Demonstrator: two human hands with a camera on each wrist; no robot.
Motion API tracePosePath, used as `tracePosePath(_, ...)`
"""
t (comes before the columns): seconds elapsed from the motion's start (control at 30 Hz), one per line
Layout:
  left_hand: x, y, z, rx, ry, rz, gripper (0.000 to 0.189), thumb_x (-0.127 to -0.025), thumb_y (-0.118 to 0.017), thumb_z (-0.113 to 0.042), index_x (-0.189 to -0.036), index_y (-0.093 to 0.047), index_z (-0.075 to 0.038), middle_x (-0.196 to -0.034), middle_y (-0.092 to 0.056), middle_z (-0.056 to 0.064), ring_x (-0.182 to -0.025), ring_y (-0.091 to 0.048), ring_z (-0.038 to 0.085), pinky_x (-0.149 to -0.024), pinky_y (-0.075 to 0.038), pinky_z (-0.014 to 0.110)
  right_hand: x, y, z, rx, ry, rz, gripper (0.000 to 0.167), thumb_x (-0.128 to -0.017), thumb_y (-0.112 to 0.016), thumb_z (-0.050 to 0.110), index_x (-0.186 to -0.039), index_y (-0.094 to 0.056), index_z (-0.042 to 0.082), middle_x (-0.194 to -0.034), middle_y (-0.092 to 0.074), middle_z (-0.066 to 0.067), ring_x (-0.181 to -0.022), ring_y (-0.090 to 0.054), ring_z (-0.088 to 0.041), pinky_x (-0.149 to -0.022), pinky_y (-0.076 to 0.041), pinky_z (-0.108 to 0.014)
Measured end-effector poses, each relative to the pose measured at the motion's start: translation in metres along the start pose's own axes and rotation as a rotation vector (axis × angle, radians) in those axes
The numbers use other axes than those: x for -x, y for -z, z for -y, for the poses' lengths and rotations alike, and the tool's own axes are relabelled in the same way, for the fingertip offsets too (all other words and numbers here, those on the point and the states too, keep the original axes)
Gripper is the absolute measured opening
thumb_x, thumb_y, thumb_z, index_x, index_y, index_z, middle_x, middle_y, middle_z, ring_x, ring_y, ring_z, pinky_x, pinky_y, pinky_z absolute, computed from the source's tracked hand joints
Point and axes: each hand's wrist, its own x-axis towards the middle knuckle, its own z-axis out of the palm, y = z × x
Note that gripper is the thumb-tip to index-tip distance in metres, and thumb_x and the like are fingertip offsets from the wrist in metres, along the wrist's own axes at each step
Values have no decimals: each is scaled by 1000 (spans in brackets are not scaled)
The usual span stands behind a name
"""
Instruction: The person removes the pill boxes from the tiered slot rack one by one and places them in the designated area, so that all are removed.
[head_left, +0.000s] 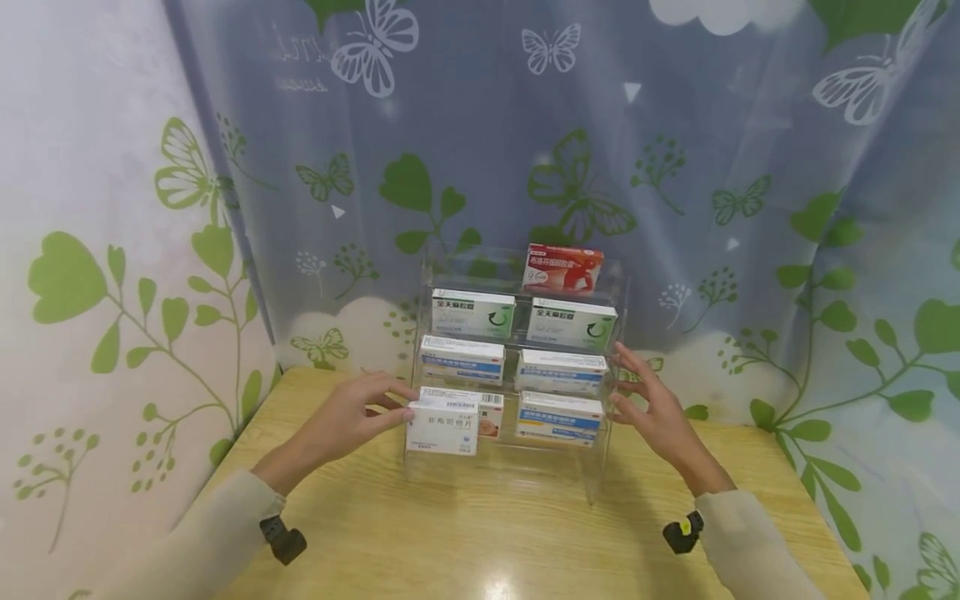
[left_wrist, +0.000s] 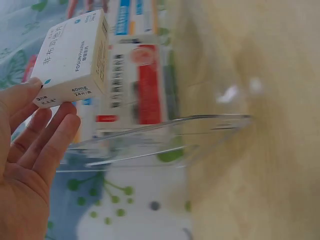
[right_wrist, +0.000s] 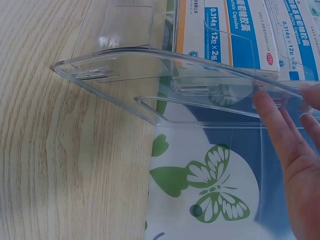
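Observation:
A clear stepped display stand [head_left: 504, 468] holds medicine boxes in rows on the table. My left hand [head_left: 367, 412] is at its lower left side and pinches a white medicine box [head_left: 442, 429] by its left end, thumb on the printed front. In the left wrist view this box [left_wrist: 75, 52] is tilted, in front of a red and white box [left_wrist: 135, 85]; the fingers behind it are partly hidden. My right hand [head_left: 658, 417] is by the stand's right side with fingers extended. In the right wrist view, one fingertip [right_wrist: 262, 100] touches the clear side panel [right_wrist: 200, 62].
Blue and white boxes [head_left: 562, 417] fill the lower right tiers, with green and white boxes [head_left: 474, 315] above. A red box [head_left: 562, 268] sits on the top tier. Behind the wooden table [head_left: 480, 533] hangs a leaf-and-butterfly patterned curtain [head_left: 480, 125].

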Motion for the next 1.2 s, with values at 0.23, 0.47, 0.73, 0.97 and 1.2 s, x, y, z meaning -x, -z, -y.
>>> tracePosePath(0.23, 28, -22, 16, 61, 47, 77, 19, -105, -76, -21, -123, -77, -14, -125, -75, 9, -101, -80, 18, -88, -65, 24, 0, 0, 0, -7, -10, 8, 79, -111, -61, 1, -176, -20, 21, -176, -28, -25, -143, -47, -62, -84, -69, -38)
tracePosePath(0.47, 48, -33, 29, 127, 132, 168, 21, -105, -76, -23, -122, -78, -11, -127, -76, 15, -100, -80, 19, -84, -66, 24, 1, 0, 1, 1, 0, 4, 77, -111, -61, 3, -176, -20, 15, -175, -27, -28, -142, -47, -63, -83, -70, -38)
tracePosePath(0.73, 67, -50, 43, 191, 223, 247, 20, -105, -76, -27, -121, -79, -15, -134, -74, 16, -103, -77, 16, -85, -65, 25, 1, 0, 0, 0, -5, 0, 78, -111, -60, 2, -176, -21, 21, -176, -28, -26, -143, -46, -63, -84, -69, -40)
tracePosePath(0.97, 79, -61, 56, 184, 274, 272, 19, -104, -77, -29, -119, -80, -17, -136, -75, 14, -106, -77, 22, -88, -64, 26, 2, 0, 0, 1, 6, 4, 78, -111, -60, 2, -176, -20, 16, -175, -28, -28, -142, -47, -64, -83, -70, -39)
tracePosePath(1.2, 86, -66, 65, 198, 336, 280, 20, -105, -75, -29, -120, -80, -16, -129, -77, 11, -111, -77, 29, -93, -67, 41, 1, 0, 1, 8, 2, 4, 78, -111, -60, 2, -176, -20, 20, -175, -28, -27, -143, -47, -63, -84, -69, -38)
